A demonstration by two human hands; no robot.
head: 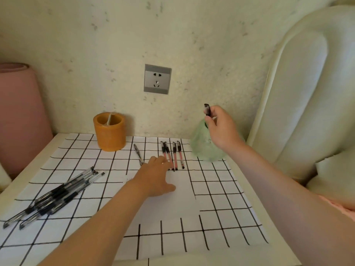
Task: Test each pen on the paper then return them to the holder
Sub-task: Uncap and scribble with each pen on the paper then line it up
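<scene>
Cream wall (96, 45) behind, white table (269, 217) with grid cloth (221, 198), blank paper (172, 204) on it. Orange holder (109, 134) at back: one clear stick-like thing inside, hard to tell what. Green bag (203, 148) right of it. Roughly six black pens (55, 196) piled left, lying diagonal. Four pink pens (172, 155) side by side, long axis running front-to-back. One loose pen (138, 153). Left hand (155, 179) flat on paper, fingers loosely together, touching pink pens. Right hand (221, 127) raised over bag, pinching black cap (207, 109).
</scene>
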